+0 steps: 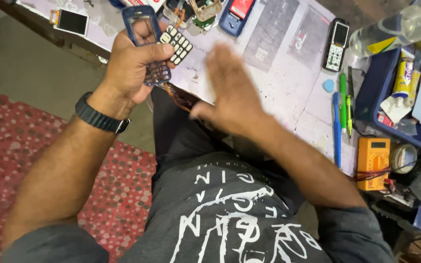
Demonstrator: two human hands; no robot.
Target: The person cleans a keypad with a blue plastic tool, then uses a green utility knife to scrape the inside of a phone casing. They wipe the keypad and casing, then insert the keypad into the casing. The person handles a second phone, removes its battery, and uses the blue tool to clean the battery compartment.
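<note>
While the left hand (pixel 132 63) grips the blue phone frame (pixel 148 39) at upper left of the frame, out past the table (pixel 278 73) edge, the keypad (pixel 176 44) sits loose beside its fingers. Right hand (pixel 232 92) is open, flat and blurred. 1 bump could probably knock that keypad to the floor.

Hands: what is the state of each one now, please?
Left hand: closed on a blue phone frame.
Right hand: open, flat, blurred, holding nothing.

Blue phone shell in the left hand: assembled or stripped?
Stripped. The blue phone shell in the left hand is an empty frame: screen window open, keypad hanging loose beside it.
</note>
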